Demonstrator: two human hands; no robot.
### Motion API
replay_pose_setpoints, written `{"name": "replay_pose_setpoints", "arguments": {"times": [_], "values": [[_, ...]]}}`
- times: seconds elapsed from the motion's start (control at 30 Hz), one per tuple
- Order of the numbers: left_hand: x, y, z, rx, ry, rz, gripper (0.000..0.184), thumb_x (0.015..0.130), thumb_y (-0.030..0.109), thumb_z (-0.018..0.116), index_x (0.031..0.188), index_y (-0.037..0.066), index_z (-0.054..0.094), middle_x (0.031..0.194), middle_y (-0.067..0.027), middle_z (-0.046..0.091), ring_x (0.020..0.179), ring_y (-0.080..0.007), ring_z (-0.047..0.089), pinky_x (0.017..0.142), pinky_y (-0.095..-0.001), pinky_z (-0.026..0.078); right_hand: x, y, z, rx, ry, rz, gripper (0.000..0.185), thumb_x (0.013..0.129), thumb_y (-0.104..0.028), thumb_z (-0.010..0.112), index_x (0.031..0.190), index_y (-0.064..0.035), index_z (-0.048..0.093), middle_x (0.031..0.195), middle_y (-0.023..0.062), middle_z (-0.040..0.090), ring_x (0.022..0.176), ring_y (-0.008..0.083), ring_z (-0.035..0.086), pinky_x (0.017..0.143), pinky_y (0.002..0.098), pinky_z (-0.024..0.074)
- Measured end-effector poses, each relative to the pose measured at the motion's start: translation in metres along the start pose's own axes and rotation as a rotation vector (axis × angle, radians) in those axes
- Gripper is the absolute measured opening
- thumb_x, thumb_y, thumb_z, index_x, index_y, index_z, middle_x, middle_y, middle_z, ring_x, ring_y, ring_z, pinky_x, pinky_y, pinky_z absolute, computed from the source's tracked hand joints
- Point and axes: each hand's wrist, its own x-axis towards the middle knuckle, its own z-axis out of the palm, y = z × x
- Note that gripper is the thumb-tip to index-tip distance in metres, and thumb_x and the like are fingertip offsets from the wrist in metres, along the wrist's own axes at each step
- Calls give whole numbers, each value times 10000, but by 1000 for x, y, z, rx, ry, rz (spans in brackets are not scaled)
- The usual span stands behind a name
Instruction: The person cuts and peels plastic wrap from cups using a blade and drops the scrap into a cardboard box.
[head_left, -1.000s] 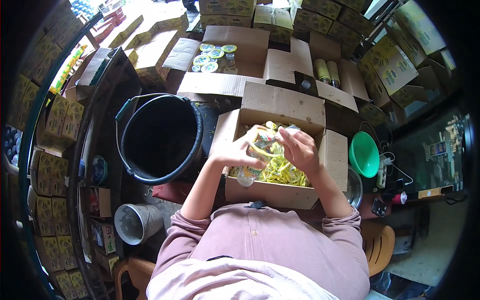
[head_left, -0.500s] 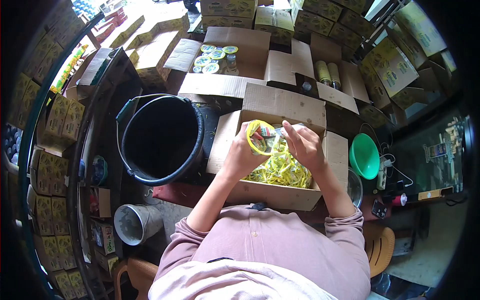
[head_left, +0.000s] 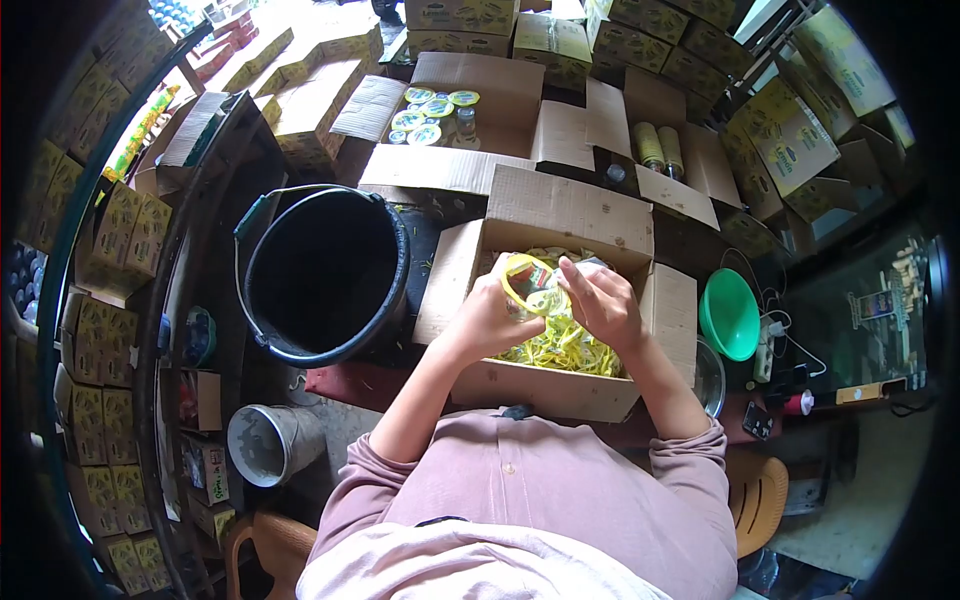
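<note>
So the open box (head_left: 672, 318) is my landmark here, with a pile of yellow strips (head_left: 560, 352) inside. Right over it, the left hand (head_left: 484, 312) has its fingers curled round a clear cup (head_left: 541, 300) with a yellow rim, tilted so the mouth shows. The cup sits on the inner side of that hand, between both hands. Right hand (head_left: 606, 302) is up at the cup's other side, fingers bent and bunched pretty narrow; can't tell if they're really pinching anything. Left of the box there's a big black bucket (head_left: 320, 275), right of it a green bowl (head_left: 730, 315), and beyond it some lidded cups (head_left: 424, 134) in another carton (head_left: 440, 170).
</note>
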Motion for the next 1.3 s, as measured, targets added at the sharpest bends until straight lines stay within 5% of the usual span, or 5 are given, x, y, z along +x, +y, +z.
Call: {"name": "replay_pose_setpoints", "arguments": {"times": [0.23, 0.47, 0.5, 0.93, 1.3], "values": [[4, -12, -12, -207, -235, 30, 505, 622, 98, 640, 1084, 1, 457, 912, -71, 542, 800, -106, 503, 708, -246, 442, -5, -1, 5, 39, 24, -9, 502, 672, 33, 555, 1167, 35, 473, 747, 94, 596, 654, 197, 588, 583, 304, 494], [6, -18, -13, -627, -388, -233, 476, 597, 77, 691, 1021, 9, 487, 883, -34, 562, 778, -103, 529, 700, -253, 454, -6, -4, 5, 91, 56, 11, 445, 664, 35, 569, 1107, 34, 521, 772, 110, 606, 661, 215, 599, 581, 314, 502], [12, -12, -21, -600, -617, -245, 420, 626, 70, 648, 1015, 27, 494, 799, -3, 548, 746, -79, 514, 713, -225, 447, -7, -3, 6, 88, 56, 15, 437, 663, 32, 572, 1097, 36, 526, 776, 111, 607, 669, 219, 602, 582, 316, 503], [5, -40, 4, -1385, -929, -309, 499, 598, 149, 648, 1006, -40, 431, 766, -138, 534, 614, -189, 542, 503, -277, 467, -5, -8, 9, 195, 117, -3, 450, 654, 14, 609, 1095, 27, 519, 809, 121, 615, 701, 231, 613, 585, 328, 506], [4, -50, 1, -1475, -1022, -240, 544, 579, 113, 685, 1026, -63, 430, 817, -163, 542, 685, -219, 561, 586, -303, 466, 7, -3, 5, 243, 198, 123, 286, 593, 76, 595, 852, -37, 635, 667, 55, 562, 648, 196, 585, 594, 301, 498]]}}
